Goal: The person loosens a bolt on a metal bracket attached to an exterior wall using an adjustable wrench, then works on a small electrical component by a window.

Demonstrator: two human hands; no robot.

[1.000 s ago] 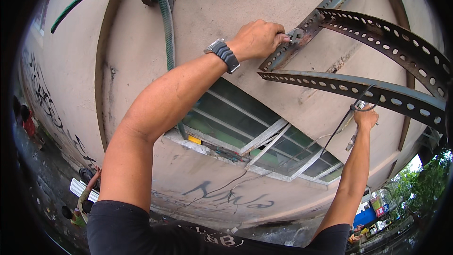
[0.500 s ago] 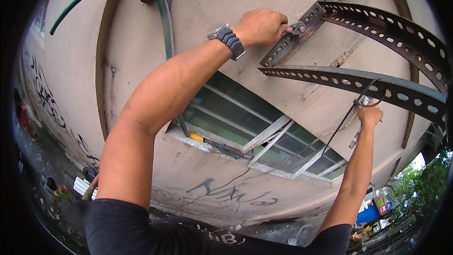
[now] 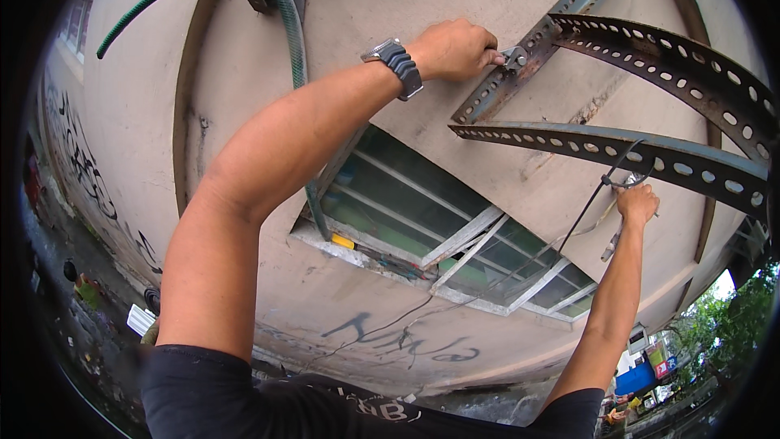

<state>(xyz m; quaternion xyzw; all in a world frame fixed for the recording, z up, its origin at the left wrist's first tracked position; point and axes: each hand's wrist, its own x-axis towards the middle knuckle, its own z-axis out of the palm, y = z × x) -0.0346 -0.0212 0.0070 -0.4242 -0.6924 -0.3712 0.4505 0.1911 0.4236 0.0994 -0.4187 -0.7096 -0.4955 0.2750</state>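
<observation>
My left hand [image 3: 455, 50], below a wristwatch [image 3: 393, 67], grips a metal wrench [image 3: 510, 58] set at a bolt on a perforated steel angle bar [image 3: 532, 65] on the wall. Two perforated arms [image 3: 666, 49] reach rightward from that bar. Beneath the lower arm [image 3: 601, 143], my right hand [image 3: 638, 205] is closed on a silvery metal tool [image 3: 611, 245], its upper end partly hidden by fingers and cable. A black cable [image 3: 593, 203] loops round that arm beside my right hand.
A green hose [image 3: 296, 41] hangs from an upper bracket. A louvred window [image 3: 422, 179] has a yellow object [image 3: 342, 241] on its sill. Wires cross the graffitied wall [image 3: 284, 325]. Lower left, a partly hidden person [image 3: 85, 289] is at ground level; foliage and blue objects [image 3: 630, 380] lie lower right.
My left hand has risen a little with the wrench, and my right hand has shifted slightly rightward with its tool. Both grips persist, and the view has moved slightly.
</observation>
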